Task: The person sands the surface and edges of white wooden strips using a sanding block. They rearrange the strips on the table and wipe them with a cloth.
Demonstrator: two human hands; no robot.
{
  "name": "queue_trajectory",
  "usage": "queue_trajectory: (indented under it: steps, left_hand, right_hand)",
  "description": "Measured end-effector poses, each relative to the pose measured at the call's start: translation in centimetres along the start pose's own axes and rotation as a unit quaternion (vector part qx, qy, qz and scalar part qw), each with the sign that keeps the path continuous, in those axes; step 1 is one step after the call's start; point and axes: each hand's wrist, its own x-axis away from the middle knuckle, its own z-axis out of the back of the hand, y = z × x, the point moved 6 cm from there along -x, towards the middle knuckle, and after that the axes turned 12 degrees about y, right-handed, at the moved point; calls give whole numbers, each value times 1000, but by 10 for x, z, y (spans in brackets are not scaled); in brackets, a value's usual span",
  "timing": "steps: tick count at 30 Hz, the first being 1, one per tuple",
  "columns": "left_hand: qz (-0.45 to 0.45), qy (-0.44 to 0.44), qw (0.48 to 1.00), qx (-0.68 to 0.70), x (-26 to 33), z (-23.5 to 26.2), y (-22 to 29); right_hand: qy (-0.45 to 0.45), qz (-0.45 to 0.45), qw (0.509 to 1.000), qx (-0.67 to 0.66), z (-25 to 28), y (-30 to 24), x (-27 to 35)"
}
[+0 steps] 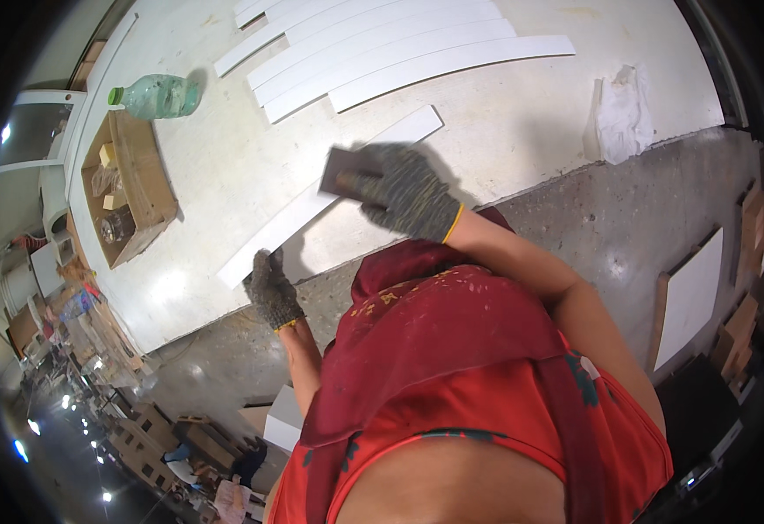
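Note:
A narrow white strip point(284, 220) lies slantwise across the white tabletop near its front edge. My left hand point(273, 288), in a dark knitted glove, is closed on the strip's near-left end. My right hand point(404, 190), gloved the same way with a yellow cuff, grips a dark brown sanding block point(338, 164) that rests over the middle of the strip. The block's underside is hidden. Beyond the right hand, the strip's far end shows again.
Several white strips point(382, 57) lie side by side at the back of the table point(522, 131). To the left are a green plastic bottle point(162, 96) on its side and an open cardboard box point(144, 179) with small items. A crumpled white cloth point(624, 113) lies at the right.

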Motion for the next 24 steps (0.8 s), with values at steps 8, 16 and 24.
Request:
queue_trajectory:
  steps: [8, 16, 24]
  left_hand:
    - [69, 54, 996, 10, 2, 9, -33]
    - [66, 30, 997, -1, 2, 2, -30]
    - [80, 27, 996, 6, 5, -7, -26]
  right_hand:
    - [24, -99, 977, 189, 79, 115, 22]
    - [-46, -46, 996, 61, 5, 22, 3]
    - [29, -49, 982, 179, 77, 90, 42]
